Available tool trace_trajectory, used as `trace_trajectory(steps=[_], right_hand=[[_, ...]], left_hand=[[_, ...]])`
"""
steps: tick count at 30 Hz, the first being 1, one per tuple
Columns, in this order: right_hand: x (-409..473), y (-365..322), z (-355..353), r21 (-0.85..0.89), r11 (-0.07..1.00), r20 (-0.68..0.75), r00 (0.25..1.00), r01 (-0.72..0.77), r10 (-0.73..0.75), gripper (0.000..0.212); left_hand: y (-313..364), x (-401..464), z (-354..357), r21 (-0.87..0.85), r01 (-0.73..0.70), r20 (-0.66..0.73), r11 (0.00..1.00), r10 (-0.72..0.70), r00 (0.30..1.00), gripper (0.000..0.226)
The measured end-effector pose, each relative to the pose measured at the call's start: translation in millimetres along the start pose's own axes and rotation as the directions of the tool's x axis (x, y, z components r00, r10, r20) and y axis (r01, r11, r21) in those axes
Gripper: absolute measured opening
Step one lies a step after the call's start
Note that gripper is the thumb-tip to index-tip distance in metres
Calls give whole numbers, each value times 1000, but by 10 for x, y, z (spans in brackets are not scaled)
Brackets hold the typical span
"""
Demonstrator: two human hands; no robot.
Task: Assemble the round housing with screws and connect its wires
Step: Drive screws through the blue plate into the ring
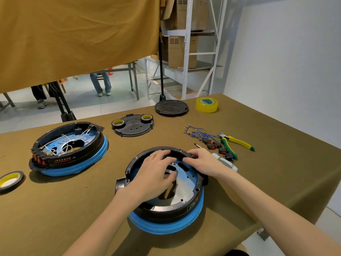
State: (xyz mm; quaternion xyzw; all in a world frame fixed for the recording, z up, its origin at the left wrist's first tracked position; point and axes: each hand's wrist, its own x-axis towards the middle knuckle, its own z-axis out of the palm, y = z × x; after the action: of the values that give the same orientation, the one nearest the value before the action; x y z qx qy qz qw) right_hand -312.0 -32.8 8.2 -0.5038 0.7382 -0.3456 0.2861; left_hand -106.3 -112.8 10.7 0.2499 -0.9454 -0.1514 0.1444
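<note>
**Op:** Reaching into the round black plastic housing on its blue ring base (167, 198), lower centre of frame. My left hand (155, 174) lies flat inside on the shiny plate, fingers spread wide and holding nothing. My right hand (202, 162) sits at the far rim, fingers curled down over the edge; whether it pinches anything small there, I cannot tell.

**Spotter:** How will it handle?

**Op:** Stiff shell, I'd say, rigid rim, probably moderate weight with that plate in it. The plate looks slick, so I'd take it by the black rim or the stubby side spout at its left, not the polished face. The base looks softer and could let it rock.

**Spotter:** Count for me.

**Op:** Two housings: mine, and a second black housing already full of white wires (69, 147) at mid-left. Two loose black round covers: one perforated (132, 126) above centre, one plain disc (171, 107) further back. Four tape rolls: a yellow clear one (207, 104) upper right, two small ones on the perforated cover, one at the left edge (10, 181). One bundle of blue wires with brass terminals (196, 132), a cluster of black-and-red rocker switches (216, 147), one pair of green-and-yellow pliers (237, 143).

**Spotter:** Screws?

**Op:** None I can pick out.
</note>
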Motion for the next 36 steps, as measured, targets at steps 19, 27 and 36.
trace_trajectory(steps=[19,27,36], right_hand=[[190,39,-81,131,990,-119,991,-49,65,24],[113,-46,-67,306,946,-117,982,-106,148,19],[146,-80,-79,464,833,-86,920,-302,382,29]], left_hand=[[88,-342,-90,56,-169,249,984,150,957,68],[157,-405,53,78,-164,116,983,155,981,64],[250,-434,137,121,-117,66,986,110,992,55]])
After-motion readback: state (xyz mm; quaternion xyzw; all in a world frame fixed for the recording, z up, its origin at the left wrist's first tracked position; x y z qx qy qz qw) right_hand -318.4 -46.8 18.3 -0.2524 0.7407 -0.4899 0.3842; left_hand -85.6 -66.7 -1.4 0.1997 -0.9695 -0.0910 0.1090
